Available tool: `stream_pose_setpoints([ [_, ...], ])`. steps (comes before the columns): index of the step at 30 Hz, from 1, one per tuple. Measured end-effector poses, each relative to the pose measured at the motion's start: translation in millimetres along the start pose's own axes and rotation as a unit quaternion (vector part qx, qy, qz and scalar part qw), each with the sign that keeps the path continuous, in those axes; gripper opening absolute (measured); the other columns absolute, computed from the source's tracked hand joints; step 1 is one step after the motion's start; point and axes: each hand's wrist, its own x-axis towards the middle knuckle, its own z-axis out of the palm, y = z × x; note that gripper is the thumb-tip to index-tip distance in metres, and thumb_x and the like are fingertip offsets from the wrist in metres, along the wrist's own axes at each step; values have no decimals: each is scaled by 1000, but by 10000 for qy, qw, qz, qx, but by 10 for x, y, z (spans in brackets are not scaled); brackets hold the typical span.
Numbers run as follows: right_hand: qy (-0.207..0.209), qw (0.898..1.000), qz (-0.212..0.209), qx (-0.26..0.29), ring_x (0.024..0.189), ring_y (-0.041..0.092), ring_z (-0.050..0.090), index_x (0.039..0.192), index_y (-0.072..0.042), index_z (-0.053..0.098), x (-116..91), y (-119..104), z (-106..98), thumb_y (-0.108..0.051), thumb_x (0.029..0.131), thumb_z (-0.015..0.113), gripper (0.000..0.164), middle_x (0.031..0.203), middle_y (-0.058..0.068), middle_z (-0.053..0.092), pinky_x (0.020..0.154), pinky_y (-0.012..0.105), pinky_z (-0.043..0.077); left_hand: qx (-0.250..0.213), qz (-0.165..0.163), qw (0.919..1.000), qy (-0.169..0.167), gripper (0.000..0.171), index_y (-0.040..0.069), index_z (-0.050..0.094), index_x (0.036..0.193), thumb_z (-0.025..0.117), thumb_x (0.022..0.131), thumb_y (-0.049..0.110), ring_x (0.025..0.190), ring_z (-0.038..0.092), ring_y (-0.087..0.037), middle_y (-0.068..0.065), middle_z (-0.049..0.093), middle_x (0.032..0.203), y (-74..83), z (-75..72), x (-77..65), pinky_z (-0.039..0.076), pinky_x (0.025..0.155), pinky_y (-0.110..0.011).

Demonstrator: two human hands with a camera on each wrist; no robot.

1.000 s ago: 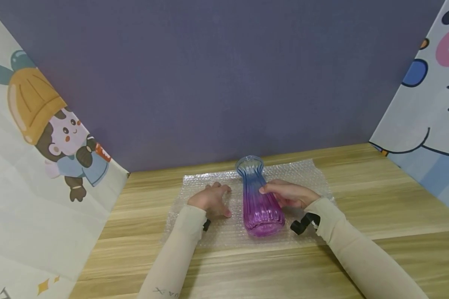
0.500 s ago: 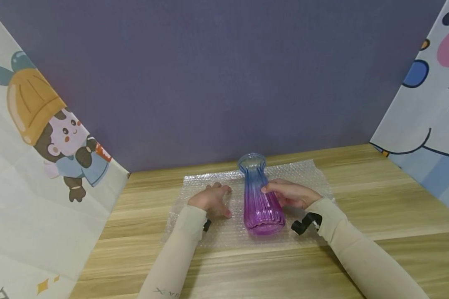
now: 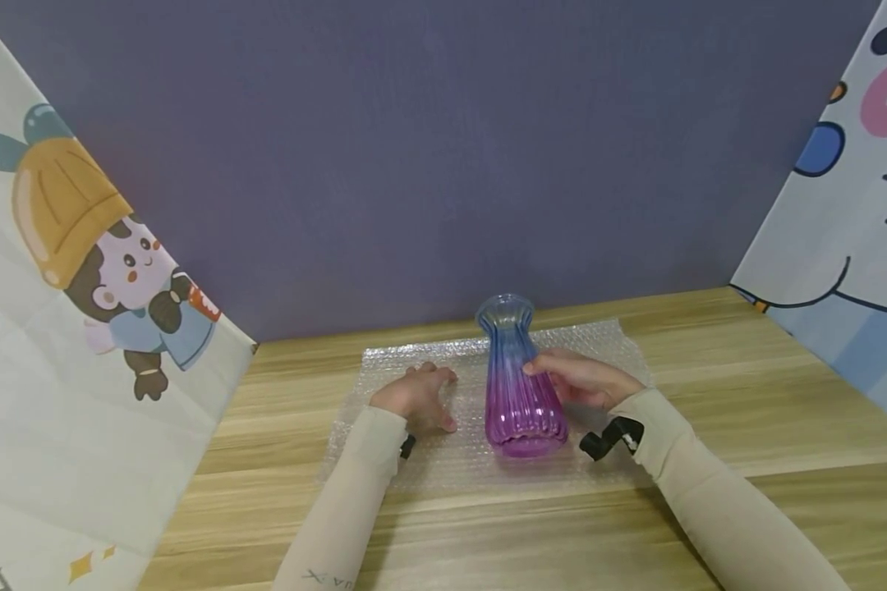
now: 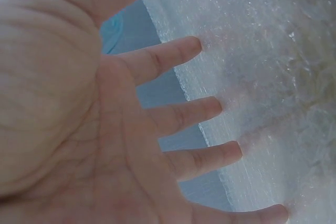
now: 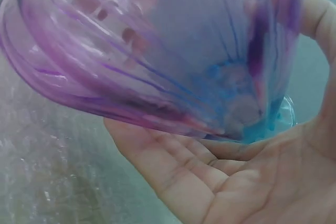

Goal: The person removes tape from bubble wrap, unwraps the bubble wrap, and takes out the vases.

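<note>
A ribbed glass vase (image 3: 521, 394), blue at its flared neck and purple toward the base, leans over the bubble wrap with its mouth tipped away. My right hand (image 3: 580, 379) grips its right side, thumb in front and fingers behind. In the right wrist view the fingers curl beneath the tinted vase (image 5: 131, 61). My left hand (image 3: 414, 397) rests on the left part of the bubble wrap (image 3: 384, 365), fingers spread. The left wrist view shows its fingertips touching the bubble wrap (image 4: 273, 77), with the palm bare and holding nothing.
The bubble wrap lies flat on a wood-grain table (image 3: 281, 427). Behind the table rises a dark purple-grey wall (image 3: 443, 164). White cartoon-printed panels stand at the left (image 3: 44, 369) and the right (image 3: 820, 238).
The right hand has raised the vase slightly and moved it a little to the right and away, tilting it more upright. The left hand has stayed in place on the bubble wrap.
</note>
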Motion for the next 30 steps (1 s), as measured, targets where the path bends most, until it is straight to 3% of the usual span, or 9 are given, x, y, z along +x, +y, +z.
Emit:
stream_pose_setpoints([
  [4, 56, 9999, -91, -5, 101, 19, 72, 130, 3, 54, -20, -32, 6, -20, 92, 55, 44, 108, 3, 75, 95, 39, 61, -113, -28, 9999, -34, 87, 24, 48, 151, 90, 75, 29, 155, 17, -49, -14, 24, 170, -23, 7, -1, 24, 118, -75],
  [10, 119, 9997, -191, -102, 103, 19, 71, 150, 9, 33, -31, -56, 18, -21, 93, 55, 68, 113, 2, 73, 94, 40, 61, -209, -47, 9997, -125, 88, 24, 47, 152, 89, 75, 29, 156, 14, -49, -15, 20, 171, -51, 17, -7, 23, 116, -77],
  [13, 235, 9993, -247, -126, 105, 19, 71, 151, 9, 31, -33, -72, 16, -21, 93, 56, 70, 115, 1, 73, 95, 40, 60, -221, -17, 9997, -110, 88, 23, 47, 152, 90, 75, 29, 156, 15, -49, -15, 21, 170, -53, 8, 0, 23, 116, -77],
  [16, 325, 9990, -293, -123, 104, 18, 71, 148, 9, 37, -40, -84, 3, -21, 93, 56, 65, 114, 0, 73, 94, 39, 60, -227, 5, 9997, -114, 88, 23, 47, 152, 90, 75, 28, 156, 14, -49, -15, 21, 170, -49, -2, 8, 22, 117, -77],
  [23, 328, 9990, -299, 107, 93, 15, 72, 131, -3, 49, -100, -120, -33, -19, 96, 55, 39, 106, 0, 74, 84, 32, 63, -177, 68, 9997, -130, 89, 22, 47, 153, 90, 75, 28, 155, 15, -51, -15, 23, 170, -37, -13, 20, 22, 117, -77],
  [30, 461, 9979, -440, 123, 90, 13, 72, 123, -7, 55, -98, -145, -47, -19, 94, 55, 32, 103, -2, 74, 80, 30, 63, -108, 73, 9999, -97, 89, 22, 47, 152, 90, 75, 28, 154, 18, -52, -15, 27, 168, -18, -22, 16, 24, 116, -77],
])
